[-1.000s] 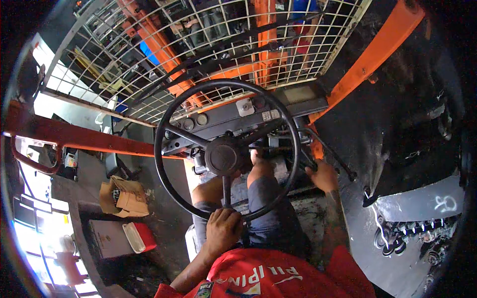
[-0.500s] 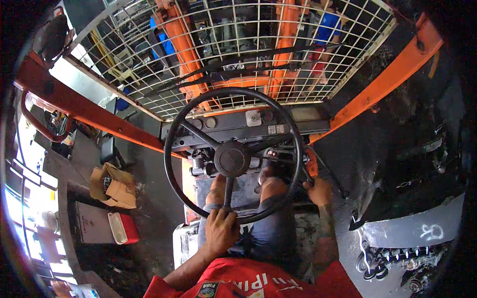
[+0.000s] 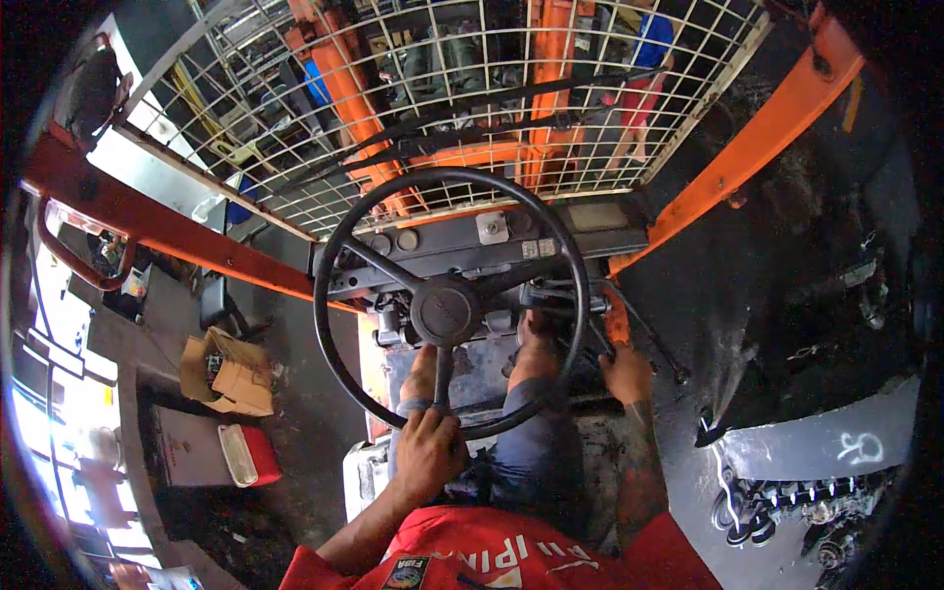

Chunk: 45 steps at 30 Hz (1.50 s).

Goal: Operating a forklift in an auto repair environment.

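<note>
I sit in the seat of an orange lift truck. My left hand (image 3: 430,450) is closed on the bottom of the black steering wheel (image 3: 334,256), at the foot of its lower spoke. My right hand (image 3: 626,373) grips a thin black control lever (image 3: 644,334) to the right of the steering column. Below the wheel are my legs in grey shorts (image 3: 536,433) and bare feet on the floor plate. A red shirt fills the lower edge.
A white wire mesh guard (image 3: 413,98) and orange mast rails (image 3: 339,84) stand ahead, with a person in blue and red behind them. A torn cardboard box (image 3: 231,374) and a red and white cooler (image 3: 251,454) lie on the floor left. A dark machine body (image 3: 816,295) is right.
The view has shifted slightly between frames as my head moved. Both hands keep their holds, the left on the wheel's bottom, the right on the lever.
</note>
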Tool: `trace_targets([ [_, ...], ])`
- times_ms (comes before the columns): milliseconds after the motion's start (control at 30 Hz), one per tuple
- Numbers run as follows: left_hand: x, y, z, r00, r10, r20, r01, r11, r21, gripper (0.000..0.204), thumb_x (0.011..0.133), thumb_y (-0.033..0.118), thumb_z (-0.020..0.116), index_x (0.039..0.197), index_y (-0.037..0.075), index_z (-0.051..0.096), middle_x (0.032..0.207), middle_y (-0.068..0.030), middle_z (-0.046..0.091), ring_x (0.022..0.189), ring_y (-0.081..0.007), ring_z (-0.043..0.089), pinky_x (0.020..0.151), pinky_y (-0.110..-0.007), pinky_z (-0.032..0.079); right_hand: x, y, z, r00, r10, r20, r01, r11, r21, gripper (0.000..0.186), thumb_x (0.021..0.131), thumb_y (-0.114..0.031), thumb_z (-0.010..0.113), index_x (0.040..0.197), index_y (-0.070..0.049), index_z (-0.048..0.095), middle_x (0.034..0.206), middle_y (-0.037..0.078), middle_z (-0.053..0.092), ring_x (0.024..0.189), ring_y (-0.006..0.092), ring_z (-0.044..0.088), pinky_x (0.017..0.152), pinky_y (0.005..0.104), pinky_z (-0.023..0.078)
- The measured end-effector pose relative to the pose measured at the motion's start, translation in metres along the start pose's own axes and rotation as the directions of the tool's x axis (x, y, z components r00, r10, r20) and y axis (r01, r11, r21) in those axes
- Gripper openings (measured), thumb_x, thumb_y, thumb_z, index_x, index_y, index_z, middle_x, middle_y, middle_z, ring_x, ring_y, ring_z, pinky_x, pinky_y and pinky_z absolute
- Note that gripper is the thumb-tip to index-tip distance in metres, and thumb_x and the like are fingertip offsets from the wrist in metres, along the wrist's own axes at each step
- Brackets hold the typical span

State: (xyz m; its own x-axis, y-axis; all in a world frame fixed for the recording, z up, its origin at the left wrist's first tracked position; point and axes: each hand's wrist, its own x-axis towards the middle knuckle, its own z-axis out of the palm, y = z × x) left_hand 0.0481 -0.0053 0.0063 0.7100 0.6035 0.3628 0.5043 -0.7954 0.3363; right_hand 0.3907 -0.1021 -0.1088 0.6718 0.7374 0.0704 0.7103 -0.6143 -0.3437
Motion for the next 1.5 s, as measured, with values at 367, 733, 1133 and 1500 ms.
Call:
trace_targets([
  [367,0.006,-0.003,0.002,0.996,0.041,0.076,-0.037,0.998,-0.043,0.017,0.065,0.008,0.065,0.08,0.006,0.058,0.083,-0.011,0.053,0.079,-0.0315,0.053,0.065,-0.041,0.047,-0.004,0.005,0.002,0.997,0.011,-0.072,-0.009,1.0,0.018,0.034,0.081,-0.029,0.061,0.105,-0.006,0.057,0.085,0.022,0.063,0.081,0.0395,0.062,0.069,0.05,0.048],
  [733,0.007,-0.001,0.005,0.997,-0.011,0.079,0.012,1.0,-0.001,0.019,0.067,0.005,0.063,0.086,0.006,0.061,0.086,-0.0138,0.055,0.084,-0.0355,0.054,0.068,-0.044,0.046,0.001,0.003,-0.002,1.0,0.0,-0.005,0.0,0.999,0.05,0.038,0.079,-0.021,0.06,0.113,-0.006,0.055,0.088,0.021,0.063,0.084,0.0403,0.06,0.074,0.0498,0.047],
  [1133,0.005,-0.003,-0.005,0.997,-0.025,0.066,0.025,1.0,-0.003,0.014,0.068,0.008,0.064,0.081,0.01,0.061,0.086,-0.0076,0.053,0.083,-0.0302,0.054,0.059,-0.041,0.049,0.001,-0.015,-0.01,1.0,0.019,0.024,-0.019,1.0,0.009,0.036,0.079,-0.021,0.061,0.111,-0.005,0.056,0.087,0.022,0.063,0.082,0.0406,0.06,0.071,0.0506,0.047],
  [1500,0.002,-0.017,0.003,0.996,0.003,0.088,-0.002,1.0,-0.012,0.018,0.065,0.01,0.066,0.082,0.011,0.061,0.088,-0.0077,0.052,0.086,-0.0282,0.052,0.061,-0.039,0.05,0.003,-0.012,-0.002,0.999,-0.038,-0.012,0.038,0.999,0.018,0.033,0.077,-0.02,0.063,0.104,-0.003,0.055,0.082,0.022,0.061,0.078,0.041,0.059,0.065,0.052,0.045],
])
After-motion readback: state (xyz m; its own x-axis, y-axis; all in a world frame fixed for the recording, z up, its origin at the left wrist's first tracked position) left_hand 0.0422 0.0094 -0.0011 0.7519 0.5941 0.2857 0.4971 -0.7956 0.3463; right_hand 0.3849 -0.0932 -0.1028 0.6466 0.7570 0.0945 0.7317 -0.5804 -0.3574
